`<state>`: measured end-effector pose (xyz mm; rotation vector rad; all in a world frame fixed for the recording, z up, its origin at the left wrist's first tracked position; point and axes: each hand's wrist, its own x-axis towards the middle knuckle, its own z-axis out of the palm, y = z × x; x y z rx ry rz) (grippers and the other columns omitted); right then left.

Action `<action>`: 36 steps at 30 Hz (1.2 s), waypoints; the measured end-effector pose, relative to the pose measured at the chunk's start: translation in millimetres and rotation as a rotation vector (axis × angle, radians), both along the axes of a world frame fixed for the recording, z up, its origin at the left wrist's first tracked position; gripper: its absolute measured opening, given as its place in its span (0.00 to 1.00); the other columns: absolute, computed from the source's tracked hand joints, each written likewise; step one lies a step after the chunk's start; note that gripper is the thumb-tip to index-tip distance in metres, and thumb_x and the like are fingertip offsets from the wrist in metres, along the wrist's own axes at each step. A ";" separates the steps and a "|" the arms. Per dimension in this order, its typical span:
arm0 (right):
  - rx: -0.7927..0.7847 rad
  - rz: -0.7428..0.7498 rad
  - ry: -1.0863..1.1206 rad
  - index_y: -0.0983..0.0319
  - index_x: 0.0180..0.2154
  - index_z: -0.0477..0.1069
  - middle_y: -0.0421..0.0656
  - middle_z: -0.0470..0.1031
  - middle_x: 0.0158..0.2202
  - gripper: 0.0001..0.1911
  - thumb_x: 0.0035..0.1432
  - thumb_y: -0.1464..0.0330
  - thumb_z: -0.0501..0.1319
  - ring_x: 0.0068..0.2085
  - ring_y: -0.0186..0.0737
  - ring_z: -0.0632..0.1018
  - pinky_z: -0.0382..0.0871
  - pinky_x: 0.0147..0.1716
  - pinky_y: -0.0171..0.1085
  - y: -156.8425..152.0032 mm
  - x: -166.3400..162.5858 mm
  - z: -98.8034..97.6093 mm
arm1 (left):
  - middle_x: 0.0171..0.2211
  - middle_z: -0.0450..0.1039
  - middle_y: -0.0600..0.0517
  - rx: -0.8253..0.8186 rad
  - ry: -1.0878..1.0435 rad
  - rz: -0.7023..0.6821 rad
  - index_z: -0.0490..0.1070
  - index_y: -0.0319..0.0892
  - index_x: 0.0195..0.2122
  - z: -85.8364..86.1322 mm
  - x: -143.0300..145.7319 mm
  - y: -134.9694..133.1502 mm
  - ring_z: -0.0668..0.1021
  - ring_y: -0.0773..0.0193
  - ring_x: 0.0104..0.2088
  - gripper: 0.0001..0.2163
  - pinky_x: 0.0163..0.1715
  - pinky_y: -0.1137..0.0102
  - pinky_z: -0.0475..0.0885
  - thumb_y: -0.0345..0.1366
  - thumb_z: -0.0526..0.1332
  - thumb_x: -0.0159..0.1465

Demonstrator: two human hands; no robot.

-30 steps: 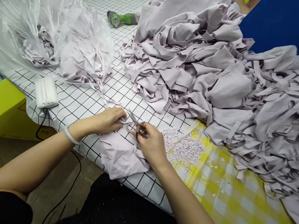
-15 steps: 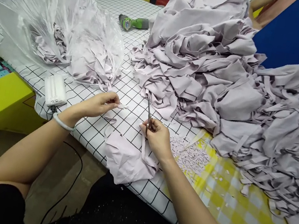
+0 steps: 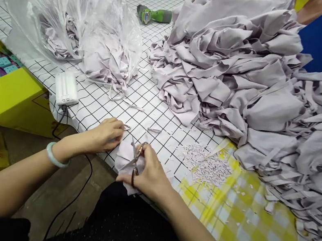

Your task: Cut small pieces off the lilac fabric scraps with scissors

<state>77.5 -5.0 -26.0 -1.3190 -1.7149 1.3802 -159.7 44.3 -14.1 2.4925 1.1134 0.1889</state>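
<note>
My left hand (image 3: 107, 135) rests closed at the table's front edge, pinching the lilac fabric piece (image 3: 125, 156) and a thin strip end. My right hand (image 3: 151, 173) is closed around small scissors (image 3: 136, 161), their blades pointing up-left over the same fabric piece, which hangs partly over the edge. A short cut strip (image 3: 154, 130) lies on the black-grid tablecloth (image 3: 101, 106) just beyond my hands. A patch of tiny fabric clippings (image 3: 205, 166) lies to the right.
A large heap of lilac garments (image 3: 249, 78) covers the table's right and back. A clear plastic bag (image 3: 57, 19) holding more fabric sits left. A white power bank (image 3: 66, 89) and a green tool (image 3: 153, 13) lie on the table. Yellow boxes (image 3: 3, 97) stand left.
Both hands have drawn back toward the table's front edge. The scissors swung from pointing up to pointing up-left over the fabric piece. A cut strip now lies loose on the cloth.
</note>
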 end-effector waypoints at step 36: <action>-0.337 -0.094 0.637 0.60 0.33 0.69 0.34 0.67 0.27 0.19 0.40 0.65 0.75 0.25 0.30 0.66 0.59 0.26 0.31 48.8 33.4 26.6 | 0.34 0.72 0.49 -0.604 -0.591 0.314 0.68 0.41 0.35 61.2 55.7 -4.1 0.75 0.61 0.37 0.10 0.39 0.64 0.74 0.38 0.52 0.70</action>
